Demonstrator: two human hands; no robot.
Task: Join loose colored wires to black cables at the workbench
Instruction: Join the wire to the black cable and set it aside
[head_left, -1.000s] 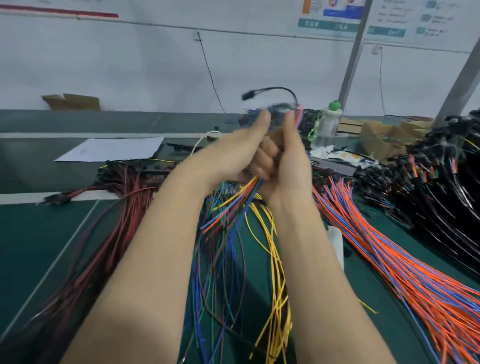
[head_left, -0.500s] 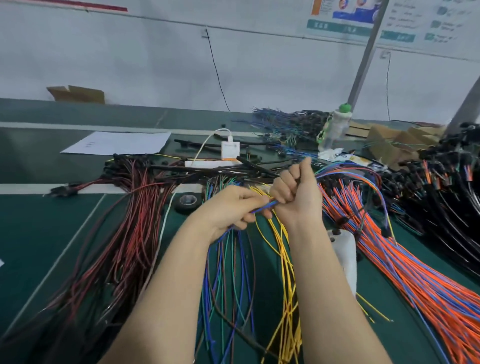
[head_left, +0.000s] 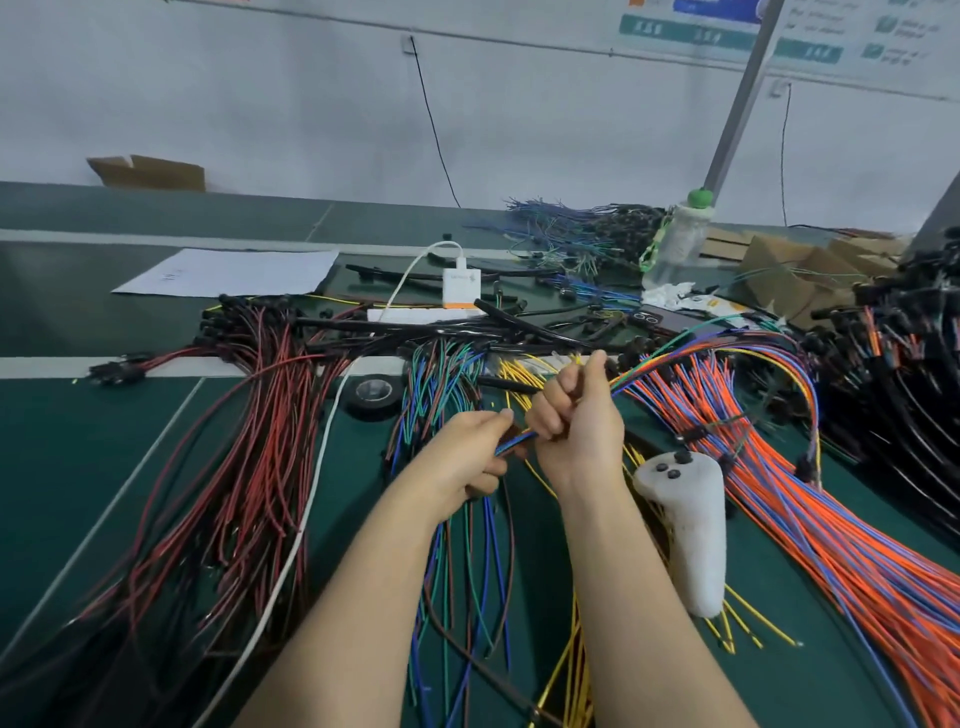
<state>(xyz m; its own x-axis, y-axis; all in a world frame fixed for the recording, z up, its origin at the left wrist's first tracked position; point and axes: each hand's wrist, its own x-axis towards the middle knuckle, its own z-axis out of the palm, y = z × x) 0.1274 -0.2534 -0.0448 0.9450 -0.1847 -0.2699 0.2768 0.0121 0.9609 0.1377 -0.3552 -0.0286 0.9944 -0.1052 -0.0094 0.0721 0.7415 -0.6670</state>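
- Strands of blue, orange, yellow and green form the wire bundle (head_left: 670, 356), arcing rightward from the right hand (head_left: 576, 423).
- Both hands clamp it, the left hand (head_left: 467, 454) just beside.
- Heaped black cables (head_left: 909, 395) lie on the bench (head_left: 78, 441) further right.

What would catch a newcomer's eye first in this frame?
The two hands at centre: the left hand and right hand grip one bundle of colored wires that arcs away to the right. Around them lie a fan of red wires on the left, a bright orange-and-blue sheaf on the right, and black cables heaped at the far right edge.
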